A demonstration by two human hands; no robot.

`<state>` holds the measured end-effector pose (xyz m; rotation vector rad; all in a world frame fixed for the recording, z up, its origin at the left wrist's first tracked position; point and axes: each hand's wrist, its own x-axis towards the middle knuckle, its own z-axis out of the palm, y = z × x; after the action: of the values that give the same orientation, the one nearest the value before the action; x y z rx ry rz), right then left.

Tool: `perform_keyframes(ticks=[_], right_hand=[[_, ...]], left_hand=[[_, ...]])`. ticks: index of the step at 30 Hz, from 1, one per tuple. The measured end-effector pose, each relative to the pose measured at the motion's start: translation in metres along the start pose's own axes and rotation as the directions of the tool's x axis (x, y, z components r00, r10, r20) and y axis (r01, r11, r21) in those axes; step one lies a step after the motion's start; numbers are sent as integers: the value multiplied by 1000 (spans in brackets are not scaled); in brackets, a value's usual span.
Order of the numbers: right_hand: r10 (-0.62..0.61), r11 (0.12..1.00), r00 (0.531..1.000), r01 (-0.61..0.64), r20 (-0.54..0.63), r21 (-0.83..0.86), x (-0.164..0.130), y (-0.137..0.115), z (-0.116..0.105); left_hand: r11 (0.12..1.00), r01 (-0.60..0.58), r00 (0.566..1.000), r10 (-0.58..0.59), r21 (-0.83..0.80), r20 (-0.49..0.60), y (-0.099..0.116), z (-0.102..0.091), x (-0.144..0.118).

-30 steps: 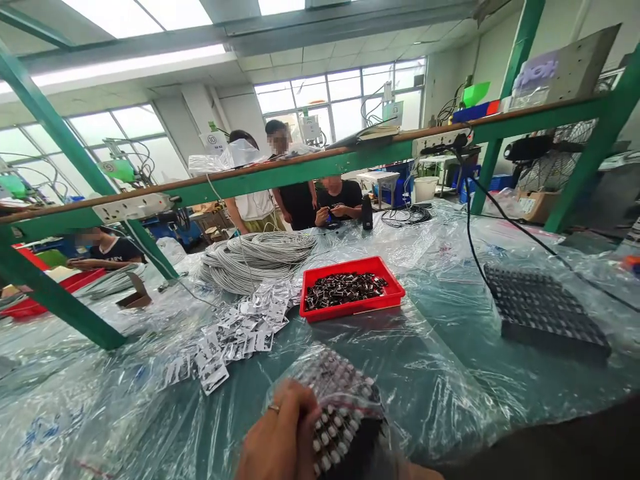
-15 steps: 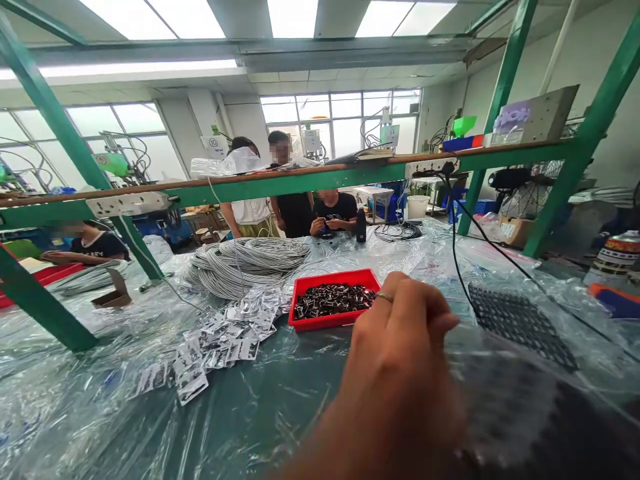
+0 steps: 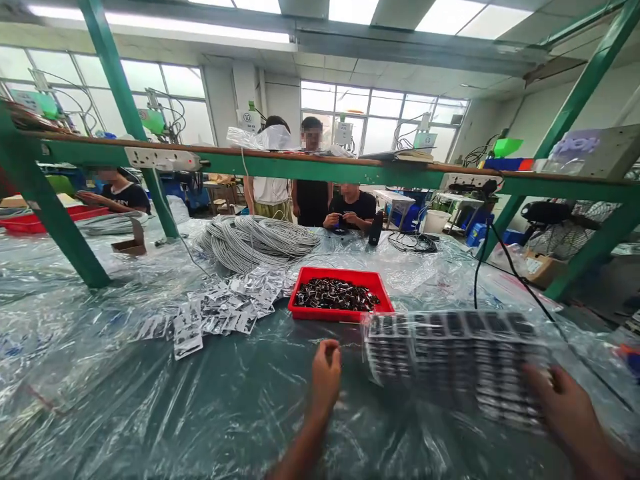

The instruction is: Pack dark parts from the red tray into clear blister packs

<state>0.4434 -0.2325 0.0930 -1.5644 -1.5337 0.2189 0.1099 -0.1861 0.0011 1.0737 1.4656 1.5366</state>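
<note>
My right hand [image 3: 567, 400], blurred by motion, grips the right edge of a clear plastic blister tray [image 3: 450, 353]. The tray has rows of pockets with dark contents, smeared by movement, and is tilted over the front right of the table. Left of the tray and apart from it, my left hand [image 3: 326, 373] is raised with its fingers curled in towards the thumb; whether anything small is between them cannot be seen. Beyond my hands stands a red bin [image 3: 295, 312] full of small black and metallic parts. Left of the bin lies a heap of small silvery packets [image 3: 225, 303].
Coiled grey cable [image 3: 255, 243] lies behind the packets. A green shelf frame [image 3: 320, 167] with power strips crosses above the table, and black cords [image 3: 477, 267] hang at the right. Plastic sheeting covers the tabletop. Several people are beyond, one seated [image 3: 353, 210] near a black bottle [image 3: 375, 229].
The view has turned left and down. My left hand has drawn back from beside the bin, lower and leftward. The blister tray and my right hand have come into view at the right.
</note>
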Motion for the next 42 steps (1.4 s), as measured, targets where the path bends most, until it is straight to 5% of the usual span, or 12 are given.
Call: perform_keyframes(ticks=[2, 5, 7, 11, 14, 21, 32, 36, 42], right_hand=[[-7, 991, 997, -4, -79, -134, 21, -3, -6], [-106, 962, 992, 120, 71, -244, 53, -21, -2], [-194, 941, 964, 235, 181, -243, 71, -36, 4], [-318, 866, 849, 441, 422, -235, 102, -64, 8], [-401, 799, 812, 536, 424, -273, 127, -79, 6], [-487, 726, 791, 602, 370, -332, 168, -99, 2], [-519, 787, 824, 564, 228, -248, 149, -113, 17], [-501, 820, 861, 504, 86, -272, 153, -116, 8], [-537, 787, 840, 469, -71, -401, 174, -114, -11]], left_hand=[[992, 2, 999, -7, 128, 40, -29, -40, -14], [982, 14, 998, -25, 188, 52, -44, -84, -26], [983, 24, 999, -30, 180, 32, -43, -97, -27], [978, 26, 997, -41, 207, 71, -35, -96, -26], [968, -9, 991, -25, 253, 130, -33, -93, -28], [961, -18, 991, -19, 276, 132, -37, -92, -27], [962, -43, 991, 7, 269, 132, -37, -91, -27], [961, -45, 990, 7, 272, 142, -38, -91, -27], [956, -55, 986, 8, 289, 164, -35, -93, -28]])
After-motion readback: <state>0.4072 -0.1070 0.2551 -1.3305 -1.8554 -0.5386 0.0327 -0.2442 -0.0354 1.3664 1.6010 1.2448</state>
